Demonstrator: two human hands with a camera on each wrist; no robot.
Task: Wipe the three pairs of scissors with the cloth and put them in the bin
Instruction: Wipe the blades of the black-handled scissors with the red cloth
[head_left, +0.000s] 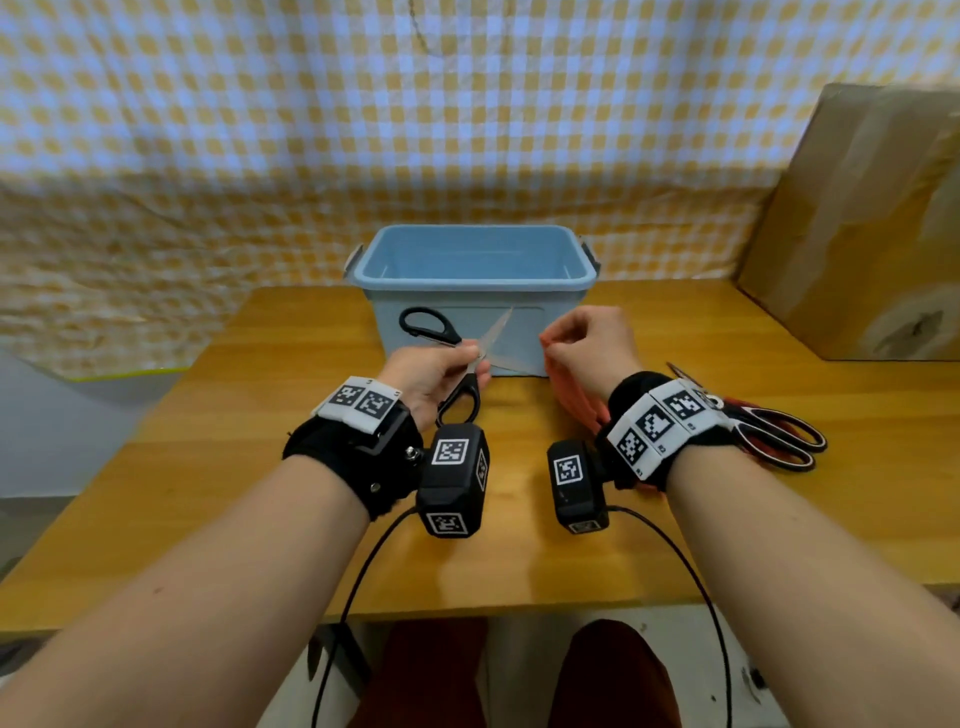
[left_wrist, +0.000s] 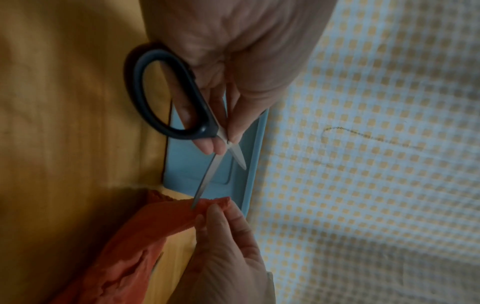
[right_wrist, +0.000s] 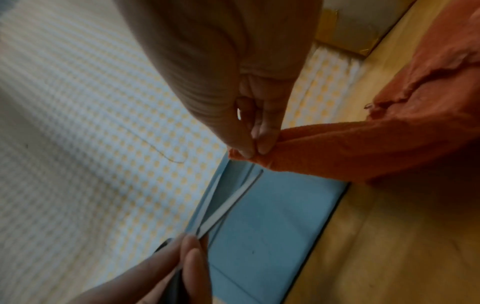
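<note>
Above the middle of the wooden bench (head_left: 623, 545), the left hand (head_left: 426, 376) pinches black-handled steel scissors (head_left: 460, 358) at the pivot, blades splayed before the empty blue plastic bin (head_left: 475, 283). The right hand (head_left: 589, 345) pinches a soft orange cloth (left_wrist: 145, 236) at one blade tip. Stiff, slick and sharp, they are probably safest held by pivot or handles. Red-lined scissors (head_left: 769, 434) lie toward the right edge.

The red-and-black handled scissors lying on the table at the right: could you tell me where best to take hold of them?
Probably by the looped handles, coming from the right: the loops point toward the table's right edge, while the blade end runs under the right wrist band, hidden from view.
</note>
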